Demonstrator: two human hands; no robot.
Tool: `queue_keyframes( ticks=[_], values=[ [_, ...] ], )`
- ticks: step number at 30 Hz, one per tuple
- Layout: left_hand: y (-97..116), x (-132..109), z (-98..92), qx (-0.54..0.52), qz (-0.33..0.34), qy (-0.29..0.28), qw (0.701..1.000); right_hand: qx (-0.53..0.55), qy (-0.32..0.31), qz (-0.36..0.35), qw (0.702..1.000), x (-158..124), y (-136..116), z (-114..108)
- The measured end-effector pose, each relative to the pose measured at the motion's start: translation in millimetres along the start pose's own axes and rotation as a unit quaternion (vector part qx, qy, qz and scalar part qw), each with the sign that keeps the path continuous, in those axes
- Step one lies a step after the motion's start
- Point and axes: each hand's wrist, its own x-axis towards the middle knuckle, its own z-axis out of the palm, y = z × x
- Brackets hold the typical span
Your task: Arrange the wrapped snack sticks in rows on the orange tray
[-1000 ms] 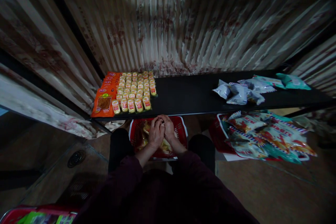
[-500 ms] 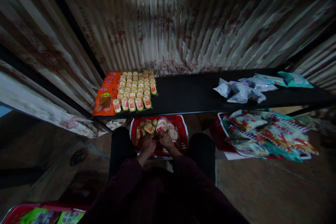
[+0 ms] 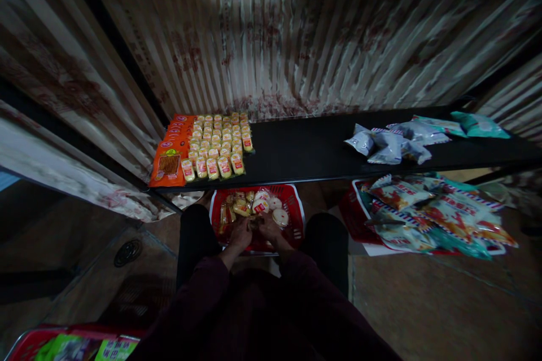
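Observation:
My left hand (image 3: 240,232) and my right hand (image 3: 270,227) are close together over a red basket (image 3: 298,203) with a white rim. Their fingers curl inward around a small brownish thing (image 3: 254,222), too dark to make out. Just beyond the fingers, yellow wrapped snack cakes (image 3: 241,207) lie in the basket's left and middle. Pale round packaged cakes (image 3: 279,216) lie at its right. On the black shelf (image 3: 296,149) above, similar yellow wrapped cakes (image 3: 217,138) stand in rows beside flat orange snack packets (image 3: 169,152).
Silvery snack bags (image 3: 387,144) and a teal bag (image 3: 480,125) lie on the shelf's right. A second red basket (image 3: 353,217) piled with snack bags (image 3: 444,208) sits below. At lower left, another red basket (image 3: 25,338) holds green packets (image 3: 114,350). My knees flank the middle basket.
My hands stay together over the basket with only a slight shift of the fingers. The brownish thing between them shows a little more. The cakes on the shelf have not moved.

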Motion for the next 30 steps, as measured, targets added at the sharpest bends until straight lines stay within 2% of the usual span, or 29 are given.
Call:
queue_keyframes(
  ticks=[5, 9, 17, 19, 23, 27, 30],
  values=[
    [1.1, -1.8, -1.5, 0.008, -0.014, 0.004, 1.000, 0.053, 0.038, -0.021, 0.998, 0.4, 8.9, 3.5],
    [8.0, -5.9, -5.8, 0.026, -0.011, 0.002, 1.000, 0.138, 0.055, -0.015, 0.989, -0.4, 6.7, 2.8],
    [14.2, -10.8, -6.3, 0.043, -0.016, 0.008, 0.999, 0.329, -0.038, 0.011, 0.943, -12.7, -1.7, 3.3],
    [13.2, -9.4, -5.8, 0.039, -0.032, 0.016, 0.999, 0.362, -0.043, 0.016, 0.931, -14.2, -0.9, 5.8],
    [7.2, -5.1, -3.7, -0.007, -0.063, 0.045, 0.997, 0.424, -0.022, 0.034, 0.905, -15.9, 3.0, 8.2],
    [2.6, -2.9, -3.5, -0.107, -0.060, 0.067, 0.990, 0.496, 0.008, 0.062, 0.866, -17.2, 7.6, 8.5],
    [4.5, -1.7, -6.7, -0.162, -0.061, 0.094, 0.980, 0.520, 0.015, 0.060, 0.852, -16.9, 9.7, 6.8]
  ],
)
